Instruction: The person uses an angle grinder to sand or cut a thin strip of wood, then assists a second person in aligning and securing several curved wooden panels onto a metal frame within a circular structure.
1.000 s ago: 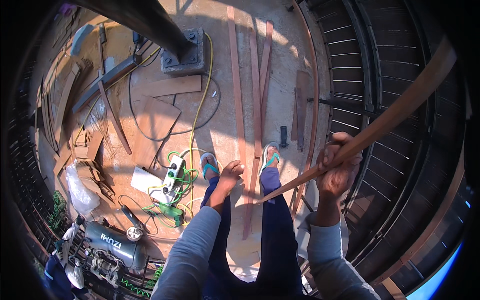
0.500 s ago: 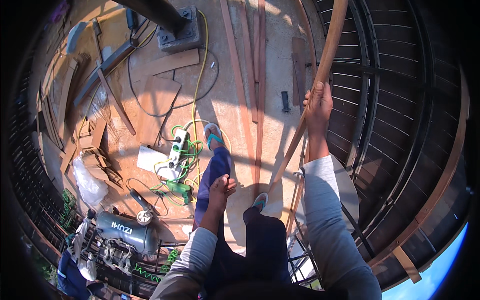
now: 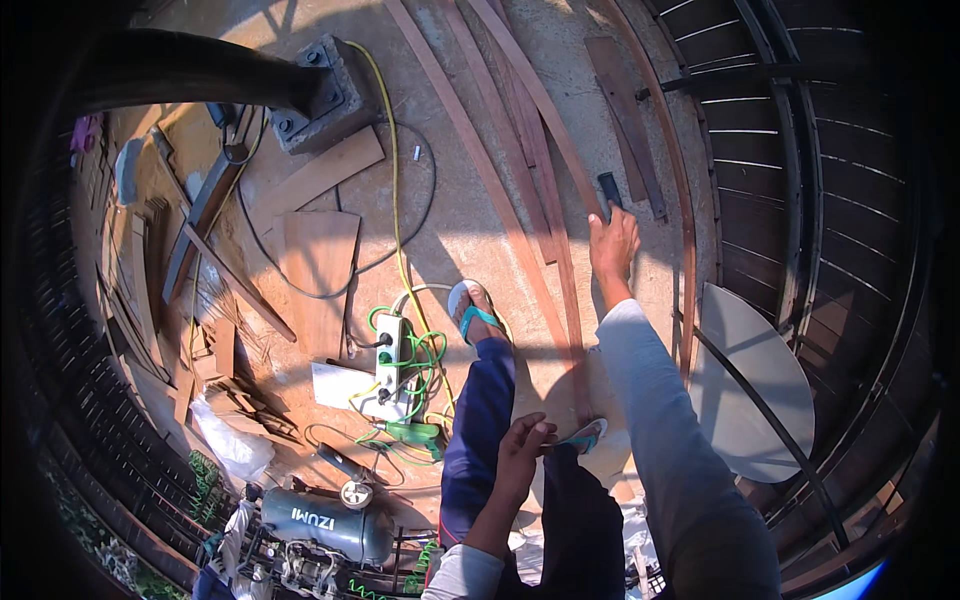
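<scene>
My right hand (image 3: 614, 245) reaches forward, low over the concrete floor, its fingers closed on the near end of a long brown wooden strip (image 3: 548, 120). Just beyond these fingers lies a short black cylindrical piece (image 3: 608, 186). Other long wooden strips (image 3: 478, 165) lie side by side to the left of the held one. My left hand (image 3: 524, 447) hangs in front of my legs with its fingers curled. Whatever may be inside the left fingers is hidden.
A white power strip (image 3: 389, 365) with green cords and a green power tool (image 3: 415, 436) lie left of my foot. A yellow cable (image 3: 392, 170) crosses the floor. An air compressor (image 3: 325, 522) stands lower left; a dark slatted railing (image 3: 760, 190) runs along the right.
My right hand has swung the wooden strip leftward and down toward the other strips, and now has its near end. My left hand remains curled. The view has shifted.
</scene>
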A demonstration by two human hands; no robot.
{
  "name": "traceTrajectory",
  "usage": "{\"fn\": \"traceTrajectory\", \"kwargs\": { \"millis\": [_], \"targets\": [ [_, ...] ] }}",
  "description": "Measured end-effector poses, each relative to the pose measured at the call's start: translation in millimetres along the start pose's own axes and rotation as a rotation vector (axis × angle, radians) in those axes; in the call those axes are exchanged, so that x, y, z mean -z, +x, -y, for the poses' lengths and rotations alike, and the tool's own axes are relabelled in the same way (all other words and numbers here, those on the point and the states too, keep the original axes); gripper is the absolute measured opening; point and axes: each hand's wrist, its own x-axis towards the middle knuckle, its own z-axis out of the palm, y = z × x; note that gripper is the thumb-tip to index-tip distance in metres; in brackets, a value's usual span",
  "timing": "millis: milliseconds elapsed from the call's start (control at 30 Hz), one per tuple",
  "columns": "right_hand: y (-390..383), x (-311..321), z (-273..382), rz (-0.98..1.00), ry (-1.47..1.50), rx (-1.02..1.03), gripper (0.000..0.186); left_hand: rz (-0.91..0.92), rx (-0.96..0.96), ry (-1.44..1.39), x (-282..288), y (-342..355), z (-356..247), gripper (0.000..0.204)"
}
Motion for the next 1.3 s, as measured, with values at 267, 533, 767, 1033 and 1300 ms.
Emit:
{"fn": "traceTrajectory", "kwargs": {
  "millis": [267,533,767,1033,1300],
  "targets": [
    [-65,-47,32,0.525,0.242,0.166,0.045,0.046,-0.005,-0.048,27,-2,-24,0.035],
    [-64,-61,27,0.257,-0.080,0.062,0.056,-0.016,-0.181,-0.107,42,-41,-55,0.035],
    [5,-47,30,0.444,0.225,0.233,0.055,-0.131,-0.624,0.446,33,-95,-115,0.034],
    [107,-116,94,-0.014,0.226,0.278,0.049,0.052,-0.702,0.916,52,30,-116,0.044],
    [174,-102,183,-0.040,0.500,0.445,0.046,-0.492,-0.566,1.305,126,332,22,0.068]
  ]
}}
